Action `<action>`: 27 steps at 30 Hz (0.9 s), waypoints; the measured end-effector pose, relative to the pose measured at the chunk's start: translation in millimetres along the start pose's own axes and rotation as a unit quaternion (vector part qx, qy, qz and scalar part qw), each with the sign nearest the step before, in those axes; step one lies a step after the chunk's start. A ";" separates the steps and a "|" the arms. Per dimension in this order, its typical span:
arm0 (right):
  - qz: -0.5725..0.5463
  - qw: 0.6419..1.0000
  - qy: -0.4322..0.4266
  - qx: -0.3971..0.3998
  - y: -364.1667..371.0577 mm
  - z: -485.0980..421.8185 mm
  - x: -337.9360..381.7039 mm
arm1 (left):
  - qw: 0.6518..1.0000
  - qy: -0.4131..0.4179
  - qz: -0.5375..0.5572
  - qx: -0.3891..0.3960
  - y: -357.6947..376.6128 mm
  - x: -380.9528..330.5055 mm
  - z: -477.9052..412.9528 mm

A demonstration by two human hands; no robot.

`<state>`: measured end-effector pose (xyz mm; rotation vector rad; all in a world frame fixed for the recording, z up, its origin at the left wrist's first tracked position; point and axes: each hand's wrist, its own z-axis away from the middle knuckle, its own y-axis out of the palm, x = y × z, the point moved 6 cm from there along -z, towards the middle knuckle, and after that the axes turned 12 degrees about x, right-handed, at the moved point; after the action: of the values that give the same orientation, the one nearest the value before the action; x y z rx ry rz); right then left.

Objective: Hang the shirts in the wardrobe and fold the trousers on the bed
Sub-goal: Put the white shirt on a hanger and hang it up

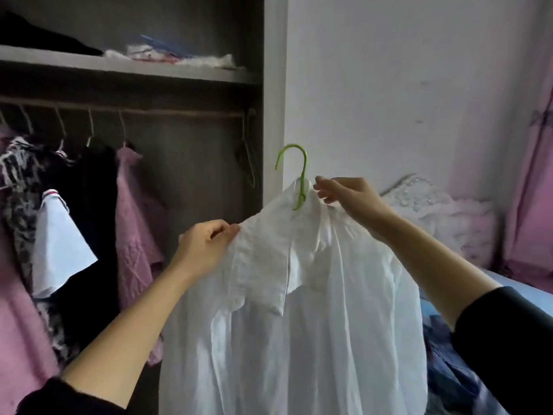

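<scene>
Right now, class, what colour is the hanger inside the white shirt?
Green: the hanger hook sticks up from the shirt collar, clearest in the head view.

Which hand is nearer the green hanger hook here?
Right. The right hand pinches the collar of the white shirt just beside the green hanger hook; the left hand grips the shoulder, lower and further left.

**White collared fabric shirt (299, 324) on a green hooked hanger (304, 175)**

The crumpled shirt is held up at mid-scene, its length hanging down. The hanger's hook is upright and free, just right of the open grey wooden wardrobe (273, 85).
</scene>
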<state>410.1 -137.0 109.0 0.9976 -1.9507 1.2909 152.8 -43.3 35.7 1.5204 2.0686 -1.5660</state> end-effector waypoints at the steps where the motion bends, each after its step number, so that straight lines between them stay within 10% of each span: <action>1: 0.020 0.999 -0.026 0.014 9.0 -11.0 8.3 | 1.000 -0.003 -0.003 -0.008 -6.3 10.2 -4.5; 11: 0.336 0.908 0.017 0.248 83.3 -130.3 26.4 | 1.000 0.019 0.006 -0.009 -49.3 83.2 -87.2; 18: 0.098 0.956 0.025 0.277 114.3 -208.8 24.6 | 1.000 0.004 -0.014 -0.008 -66.7 133.5 -163.9; 27: 0.177 0.974 -0.060 0.129 187.6 -289.8 30.9 | 0.979 -0.065 -0.192 0.011 -100.9 180.0 -237.0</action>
<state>256.3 171.6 144.7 0.8900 -2.1633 1.7533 91.5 258.7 96.7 1.0322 2.3760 -1.7607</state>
